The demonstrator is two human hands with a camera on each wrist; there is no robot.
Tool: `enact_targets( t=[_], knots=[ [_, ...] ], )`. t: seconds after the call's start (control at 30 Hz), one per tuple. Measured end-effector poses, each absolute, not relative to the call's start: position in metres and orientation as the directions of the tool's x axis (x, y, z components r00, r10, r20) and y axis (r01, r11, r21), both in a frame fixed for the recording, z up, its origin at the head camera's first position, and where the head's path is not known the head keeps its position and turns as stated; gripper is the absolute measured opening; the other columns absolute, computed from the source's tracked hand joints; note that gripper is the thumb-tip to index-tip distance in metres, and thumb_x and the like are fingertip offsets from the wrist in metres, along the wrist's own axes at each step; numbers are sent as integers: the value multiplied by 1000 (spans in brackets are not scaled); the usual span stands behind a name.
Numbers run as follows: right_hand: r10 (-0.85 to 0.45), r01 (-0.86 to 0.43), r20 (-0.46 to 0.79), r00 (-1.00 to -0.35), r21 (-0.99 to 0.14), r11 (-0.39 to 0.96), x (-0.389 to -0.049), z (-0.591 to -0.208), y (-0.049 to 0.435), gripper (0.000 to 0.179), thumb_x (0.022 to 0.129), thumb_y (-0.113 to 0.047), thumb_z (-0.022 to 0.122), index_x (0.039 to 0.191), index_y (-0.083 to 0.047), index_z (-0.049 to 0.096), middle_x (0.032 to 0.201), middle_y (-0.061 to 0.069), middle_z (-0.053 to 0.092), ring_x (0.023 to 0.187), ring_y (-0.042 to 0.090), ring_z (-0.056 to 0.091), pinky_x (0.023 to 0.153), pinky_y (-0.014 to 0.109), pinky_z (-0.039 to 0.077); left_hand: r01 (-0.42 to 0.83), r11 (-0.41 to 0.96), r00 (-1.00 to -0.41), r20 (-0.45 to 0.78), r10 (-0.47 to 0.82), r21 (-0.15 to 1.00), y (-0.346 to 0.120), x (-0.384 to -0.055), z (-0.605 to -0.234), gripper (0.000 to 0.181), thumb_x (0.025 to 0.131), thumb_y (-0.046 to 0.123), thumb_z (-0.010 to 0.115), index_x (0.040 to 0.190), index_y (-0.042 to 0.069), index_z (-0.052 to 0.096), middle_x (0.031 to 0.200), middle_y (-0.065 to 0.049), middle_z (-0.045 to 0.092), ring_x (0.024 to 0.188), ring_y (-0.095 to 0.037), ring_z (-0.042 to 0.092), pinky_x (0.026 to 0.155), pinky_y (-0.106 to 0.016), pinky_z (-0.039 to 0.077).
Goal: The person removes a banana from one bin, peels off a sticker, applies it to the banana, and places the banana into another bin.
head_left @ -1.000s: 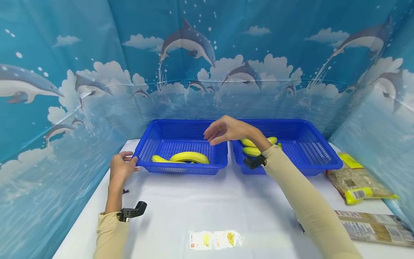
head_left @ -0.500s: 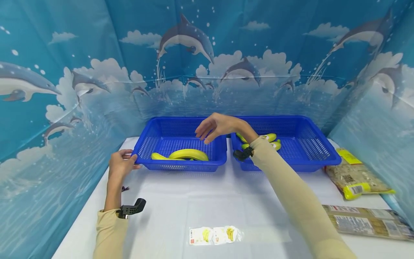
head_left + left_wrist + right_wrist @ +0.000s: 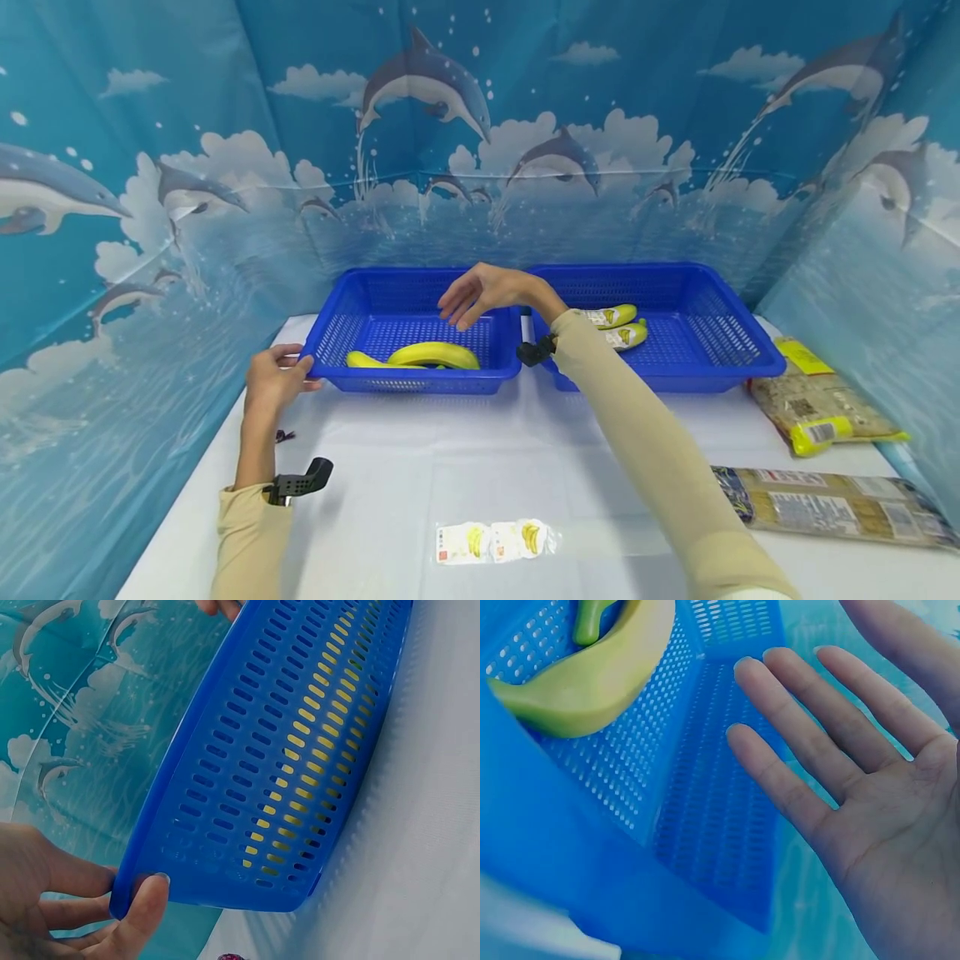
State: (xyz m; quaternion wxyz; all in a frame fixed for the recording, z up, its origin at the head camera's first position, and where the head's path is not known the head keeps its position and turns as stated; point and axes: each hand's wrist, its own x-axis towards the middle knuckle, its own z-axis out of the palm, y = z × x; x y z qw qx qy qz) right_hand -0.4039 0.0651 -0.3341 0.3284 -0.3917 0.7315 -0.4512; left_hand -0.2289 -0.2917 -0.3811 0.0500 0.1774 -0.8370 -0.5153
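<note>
Head view, which I use as my dial unless noted. Two blue mesh baskets stand side by side on a white-covered surface [image 3: 390,467], just above centre.

Left hand [image 3: 272,379]: at 8 o'clock on the left basket [image 3: 405,383], at its near corner. Grip closed on the rim; from the left wrist I see the thumb on one side of the basket wall, fingers on the other. Yellow shows through the side slots there.

Right hand [image 3: 483,293]: hangs over the same basket at 2 o'clock. Grip loose, nothing in it; in the right wrist view I get the bare palm, fingers apart and nearly straight, thumb well away from them.

Bananas [image 3: 435,356]: I count two in the left basket, lying together at its 6 o'clock, against the near wall. The curved one lies partly over its flatter neighbour. Right hand well apart from both.

Right basket [image 3: 686,333]: two yellow bananas with white printed patches [image 3: 628,335] at its 9 o'clock, part hidden from me by the right sleeve [image 3: 637,425].

Elsewhere: two small banana-printed labels [image 3: 517,540] at 6 o'clock, side by side; a yellow-ended bag [image 3: 806,400] between 3 and 4; a long flat packet [image 3: 832,504] at 4. Dolphin-print curtain [image 3: 480,225] behind at 12.
</note>
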Motion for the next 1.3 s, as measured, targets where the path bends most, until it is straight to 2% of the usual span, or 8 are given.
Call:
enact_targets(
  t=[0.2, 0.43, 0.63, 0.87, 1.13, 1.3],
  knots=[
    [-853, -190, -161, -497, -939, 288, -416, -346, 61, 50, 95, 12, 74, 143, 11, 61, 139, 28, 67, 128, 44, 67, 111, 59, 52, -242, 385, -930, -99, -355, 891, -291, -231, -381, 51, 111, 11, 59, 155, -11, 46, 132, -30, 58, 61, -10, 75, 61, -23, 62],
    [-838, -174, -186, -514, -933, 314, -424, -355, 57, 48, 97, 6, 76, 143, 7, 63, 144, 29, 64, 131, 42, 65, 114, 57, 51, -252, 391, -932, -112, -346, 885, -290, -230, -380, 53, 111, 12, 58, 157, -11, 44, 137, -33, 56, 64, -11, 77, 63, -22, 62],
    [-847, -150, -182, -500, -945, 291, -428, -360, 47, 46, 98, 4, 74, 143, 6, 63, 148, 34, 58, 132, 43, 64, 118, 66, 42, -239, 386, -936, -106, -337, 891, -292, -229, -379, 53, 111, 12, 58, 157, -11, 43, 138, -33, 56, 65, -10, 77, 64, -23, 63],
    [-854, -155, -173, -490, -947, 281, -429, -365, 35, 43, 99, 3, 73, 142, 6, 65, 147, 35, 58, 127, 35, 69, 117, 60, 47, -248, 365, -931, -116, -347, 898, -292, -230, -379, 53, 111, 11, 59, 157, -10, 44, 136, -32, 57, 66, -12, 78, 64, -25, 64],
    [-855, -162, -193, -481, -939, 303, -426, -376, 25, 43, 99, 3, 73, 141, 6, 65, 146, 34, 60, 126, 31, 70, 111, 43, 55, -260, 359, -924, -123, -362, 896, -291, -231, -380, 52, 111, 12, 59, 156, -9, 45, 134, -30, 58, 68, -13, 78, 65, -27, 64],
    [-853, -149, -209, -478, -938, 314, -425, -380, 21, 43, 99, 7, 72, 141, 10, 63, 144, 34, 61, 127, 34, 69, 113, 50, 53, -265, 361, -923, -126, -364, 894, -290, -232, -381, 53, 111, 12, 60, 157, -9, 45, 135, -31, 58, 69, -13, 78, 65, -26, 64]
  ],
)
